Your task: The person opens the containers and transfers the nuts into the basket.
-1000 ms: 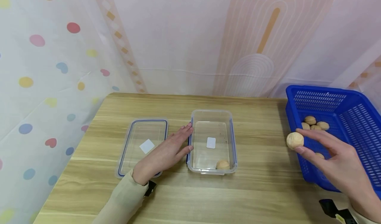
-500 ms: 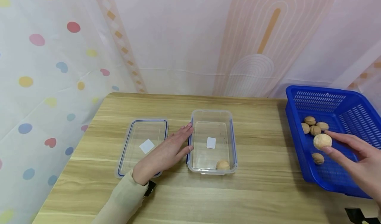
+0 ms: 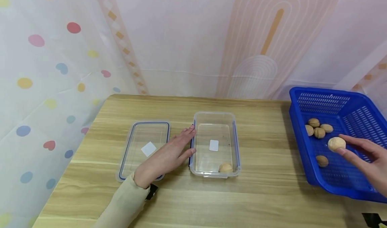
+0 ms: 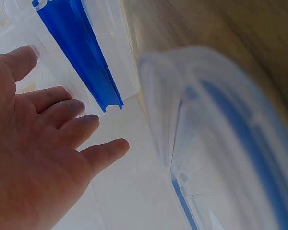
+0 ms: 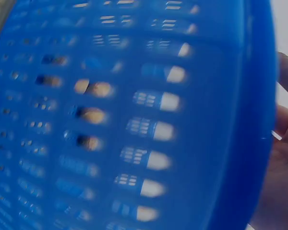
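Note:
My right hand (image 3: 370, 159) pinches a pale, round walnut (image 3: 336, 144) between thumb and fingers, over the inside of the blue basket (image 3: 312, 177). Below it in the basket lie several browner walnuts (image 3: 319, 133), most in a cluster and one (image 3: 322, 161) apart from them. In the right wrist view the basket's slotted wall (image 5: 201, 143) hides most of that hand. With fingers extended, my left hand (image 3: 164, 159) touches the left side of a clear plastic food container (image 3: 238, 150). One walnut (image 3: 226, 167) sits in the container's near right corner.
A clear lid (image 3: 127, 154) with a blue seal lies left of the container, partly under my left forearm and hand. All stand on a wooden table (image 3: 260, 201). A patterned curtain (image 3: 181, 46) hangs behind the table.
My right hand, still holding the pale walnut, has moved right from the basket's left rim to above its inside. The left hand and container have stayed in place.

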The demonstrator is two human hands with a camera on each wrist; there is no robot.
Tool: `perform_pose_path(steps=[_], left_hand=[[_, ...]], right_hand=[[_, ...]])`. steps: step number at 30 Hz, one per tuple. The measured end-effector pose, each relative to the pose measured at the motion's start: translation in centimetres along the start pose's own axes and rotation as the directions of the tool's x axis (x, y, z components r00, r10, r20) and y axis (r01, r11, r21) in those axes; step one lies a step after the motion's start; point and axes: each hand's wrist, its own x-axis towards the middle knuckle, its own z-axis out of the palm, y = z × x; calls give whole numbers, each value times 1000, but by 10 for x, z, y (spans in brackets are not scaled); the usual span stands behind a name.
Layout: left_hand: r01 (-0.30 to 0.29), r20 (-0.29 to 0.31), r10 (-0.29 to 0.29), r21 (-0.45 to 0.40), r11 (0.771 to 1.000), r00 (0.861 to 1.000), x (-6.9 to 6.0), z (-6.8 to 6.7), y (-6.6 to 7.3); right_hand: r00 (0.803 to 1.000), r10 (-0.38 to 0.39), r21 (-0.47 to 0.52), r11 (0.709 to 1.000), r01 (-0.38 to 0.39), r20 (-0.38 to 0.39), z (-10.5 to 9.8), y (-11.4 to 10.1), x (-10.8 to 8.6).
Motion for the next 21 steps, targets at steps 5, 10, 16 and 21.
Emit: perform_pose_path(steps=[5, 10, 16, 21], left_hand=[[-2, -3, 2, 3, 1000, 1000, 0, 0, 0], [2, -3, -2, 4, 1000, 1000, 0, 0, 1], [5, -4, -5, 6, 1000, 1000, 0, -1, 1], [5, -3, -5, 10, 1000, 1000, 0, -1, 1]], right_hand=[[1000, 12, 1, 1000, -12, 16, -1, 15, 1], [999, 26, -12, 1000, -26, 42, 1, 62, 0], [995, 61, -65, 996, -56, 79, 3, 123, 0], [992, 80, -73, 995, -73, 101, 0, 139, 3]])
